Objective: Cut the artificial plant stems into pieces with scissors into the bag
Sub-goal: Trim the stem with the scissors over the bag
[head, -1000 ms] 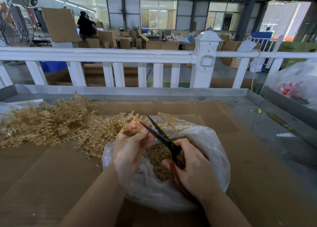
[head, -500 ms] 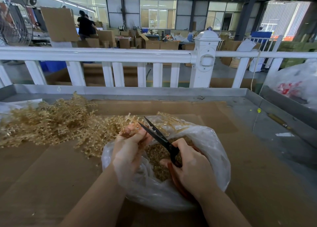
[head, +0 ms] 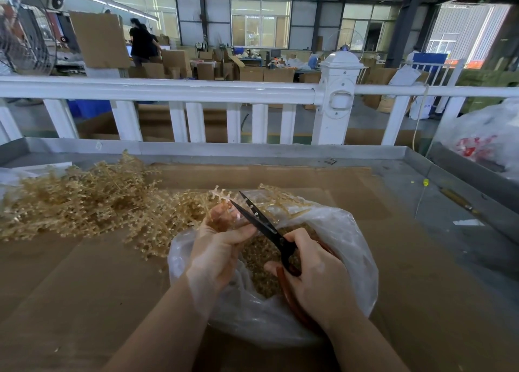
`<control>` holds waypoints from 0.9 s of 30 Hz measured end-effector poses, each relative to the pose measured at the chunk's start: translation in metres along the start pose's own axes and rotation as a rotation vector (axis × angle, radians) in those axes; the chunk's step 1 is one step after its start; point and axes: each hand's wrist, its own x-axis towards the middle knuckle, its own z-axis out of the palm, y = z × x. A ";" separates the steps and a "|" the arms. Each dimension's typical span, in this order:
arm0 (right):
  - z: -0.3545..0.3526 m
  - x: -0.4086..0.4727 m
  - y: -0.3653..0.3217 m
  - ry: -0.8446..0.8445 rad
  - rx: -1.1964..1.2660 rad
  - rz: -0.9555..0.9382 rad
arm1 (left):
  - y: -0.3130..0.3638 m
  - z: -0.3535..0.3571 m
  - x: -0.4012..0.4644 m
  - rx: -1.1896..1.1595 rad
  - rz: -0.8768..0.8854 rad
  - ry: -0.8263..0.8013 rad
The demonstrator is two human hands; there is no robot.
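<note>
Left hand (head: 217,248) pinches a stem (head: 222,196) over the bag (head: 354,248); right hand (head: 317,279) grips open-bladed scissors (head: 262,222).

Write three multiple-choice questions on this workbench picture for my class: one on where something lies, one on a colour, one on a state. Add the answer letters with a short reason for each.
1. Where does the uncut heap of stems lie?
A. left of the bag
B. right of the bag
C. on the railing

2. What colour are the scissors' blades?
A. white
B. black
C. green

3. How are the scissors' blades set?
A. open
B. fully closed
C. lying flat on the cardboard

Answers:
1. A, the heap spreads over the cardboard to the left of the bag.
2. B, the scissors held by the right hand show dark black blades.
3. A, the two tips stand apart beside the sprig held in the left hand.
</note>
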 end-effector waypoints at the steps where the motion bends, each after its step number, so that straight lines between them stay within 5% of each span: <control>1: 0.000 0.000 0.000 0.003 0.004 -0.002 | -0.002 0.001 0.000 0.002 0.002 0.012; 27: -0.003 -0.002 0.001 0.027 0.052 -0.004 | -0.003 0.010 -0.002 -0.018 0.023 0.012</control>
